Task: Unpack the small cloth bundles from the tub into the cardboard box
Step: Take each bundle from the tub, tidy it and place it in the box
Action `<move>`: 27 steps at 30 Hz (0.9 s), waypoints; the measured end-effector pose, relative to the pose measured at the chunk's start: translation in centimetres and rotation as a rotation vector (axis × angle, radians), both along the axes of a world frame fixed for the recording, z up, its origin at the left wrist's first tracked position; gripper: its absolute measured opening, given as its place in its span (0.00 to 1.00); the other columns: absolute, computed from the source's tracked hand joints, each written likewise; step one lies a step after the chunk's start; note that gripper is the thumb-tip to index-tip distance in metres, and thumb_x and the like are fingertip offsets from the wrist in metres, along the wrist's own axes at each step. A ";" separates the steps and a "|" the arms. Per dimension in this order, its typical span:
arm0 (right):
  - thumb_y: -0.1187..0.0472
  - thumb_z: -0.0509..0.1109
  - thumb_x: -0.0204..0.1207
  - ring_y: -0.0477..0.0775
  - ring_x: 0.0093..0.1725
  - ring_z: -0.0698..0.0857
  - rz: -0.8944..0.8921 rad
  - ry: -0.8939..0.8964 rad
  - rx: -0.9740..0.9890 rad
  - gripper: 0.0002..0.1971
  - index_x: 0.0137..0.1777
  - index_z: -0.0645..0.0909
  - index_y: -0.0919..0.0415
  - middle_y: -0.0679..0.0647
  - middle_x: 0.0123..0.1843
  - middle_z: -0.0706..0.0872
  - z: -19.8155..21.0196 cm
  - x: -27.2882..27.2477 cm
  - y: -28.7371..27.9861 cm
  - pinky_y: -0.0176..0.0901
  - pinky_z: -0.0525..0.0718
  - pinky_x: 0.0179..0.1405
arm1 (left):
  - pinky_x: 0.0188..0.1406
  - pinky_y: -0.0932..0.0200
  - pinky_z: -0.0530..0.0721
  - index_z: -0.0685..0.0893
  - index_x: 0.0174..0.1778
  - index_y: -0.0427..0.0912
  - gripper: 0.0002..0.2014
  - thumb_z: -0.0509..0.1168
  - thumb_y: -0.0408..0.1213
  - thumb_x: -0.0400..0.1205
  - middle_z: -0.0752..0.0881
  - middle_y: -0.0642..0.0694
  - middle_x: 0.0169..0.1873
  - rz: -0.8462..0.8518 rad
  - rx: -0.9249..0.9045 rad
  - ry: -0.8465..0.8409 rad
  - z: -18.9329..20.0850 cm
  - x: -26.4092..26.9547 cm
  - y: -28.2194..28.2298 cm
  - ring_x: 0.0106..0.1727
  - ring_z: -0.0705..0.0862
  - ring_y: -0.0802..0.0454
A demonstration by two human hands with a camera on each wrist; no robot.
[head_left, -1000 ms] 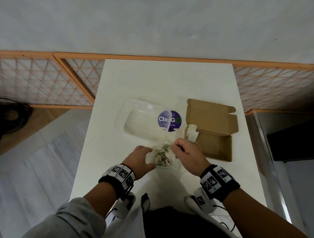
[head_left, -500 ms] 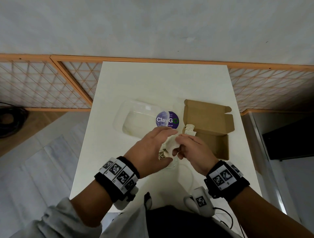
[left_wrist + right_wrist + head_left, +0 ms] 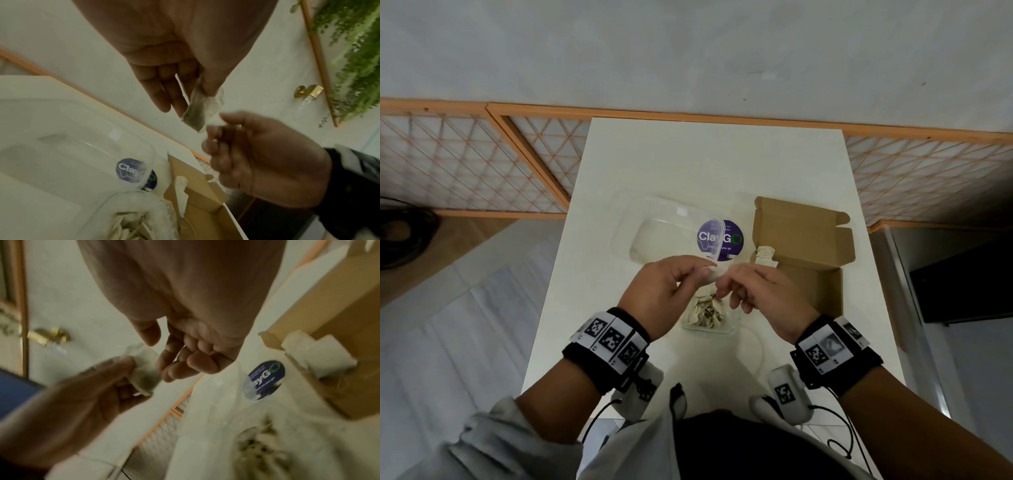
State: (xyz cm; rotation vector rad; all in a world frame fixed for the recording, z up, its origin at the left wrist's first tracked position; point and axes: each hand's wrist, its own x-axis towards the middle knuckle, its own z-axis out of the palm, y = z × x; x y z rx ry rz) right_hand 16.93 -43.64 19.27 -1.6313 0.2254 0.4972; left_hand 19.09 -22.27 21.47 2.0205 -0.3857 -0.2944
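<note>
Above the tub, my left hand (image 3: 700,274) pinches a small off-white cloth bundle (image 3: 713,275) between thumb and fingers; the left wrist view shows this bundle (image 3: 196,112) hanging from them. My right hand (image 3: 723,285) meets it from the right, thumb and forefinger curled onto the bundle's other end. The clear tub (image 3: 732,325) sits under both hands with several bundles (image 3: 707,313) in it. To the right lies the open cardboard box (image 3: 822,284), with one bundle (image 3: 765,255) draped over its left wall.
A clear plastic lid (image 3: 654,229) with a round purple sticker (image 3: 722,240) lies beyond the tub on the white table (image 3: 705,164). An orange lattice rail (image 3: 482,161) runs behind the table, and the floor drops away left and right.
Both hands have lifted off the tub. A bundle has come up with them, and the tub's contents are in sight again.
</note>
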 end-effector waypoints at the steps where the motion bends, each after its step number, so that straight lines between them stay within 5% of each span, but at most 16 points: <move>1: 0.54 0.65 0.90 0.48 0.40 0.86 0.028 -0.058 -0.143 0.14 0.48 0.91 0.57 0.53 0.47 0.94 -0.8 0.0 -0.1 0.44 0.82 0.41 | 0.58 0.54 0.90 0.93 0.53 0.50 0.10 0.66 0.43 0.91 0.94 0.60 0.49 0.041 -0.011 0.019 0.0 0.0 0.5 0.54 0.92 0.64; 4: 0.53 0.70 0.85 0.40 0.41 0.86 0.171 -0.206 -0.540 0.05 0.50 0.87 0.45 0.40 0.44 0.90 -3.7 -0.1 -0.5 0.47 0.88 0.49 | 0.57 0.60 0.90 0.93 0.54 0.51 0.09 0.67 0.41 0.90 0.95 0.61 0.47 0.144 0.005 0.043 -0.4 -0.3 2.6 0.52 0.92 0.67; 8: 0.57 0.68 0.85 0.46 0.47 0.82 0.448 -0.290 -0.831 0.13 0.65 0.85 0.41 0.44 0.51 0.80 -7.0 -0.4 -0.3 0.44 0.84 0.51 | 0.48 0.75 0.82 0.93 0.54 0.55 0.09 0.67 0.40 0.89 0.93 0.65 0.42 0.204 0.114 0.034 -1.0 -1.1 5.0 0.47 0.90 0.68; 15: 0.56 0.70 0.85 0.55 0.42 0.82 0.609 -0.408 -0.978 0.13 0.67 0.87 0.46 0.52 0.53 0.77 -9.7 0.1 0.7 0.51 0.88 0.41 | 0.50 0.71 0.84 0.93 0.54 0.56 0.10 0.67 0.38 0.89 0.92 0.68 0.45 0.184 0.134 0.081 -1.6 -2.8 5.6 0.49 0.90 0.67; 19: 0.51 0.68 0.88 0.56 0.44 0.83 0.608 -0.402 -1.015 0.11 0.60 0.91 0.51 0.52 0.53 0.79 -9.7 0.5 0.6 0.55 0.88 0.44 | 0.51 0.71 0.84 0.93 0.53 0.56 0.10 0.67 0.37 0.89 0.93 0.65 0.46 0.162 0.144 0.095 -1.8 -3.0 5.3 0.50 0.90 0.66; 27: 0.42 0.67 0.87 0.46 0.53 0.86 0.481 -0.348 -0.848 0.14 0.58 0.92 0.44 0.42 0.54 0.90 -6.3 0.6 -2.0 0.53 0.88 0.56 | 0.54 0.68 0.85 0.92 0.53 0.59 0.11 0.66 0.39 0.89 0.93 0.68 0.46 0.129 0.160 0.139 -2.0 -2.4 4.8 0.51 0.90 0.68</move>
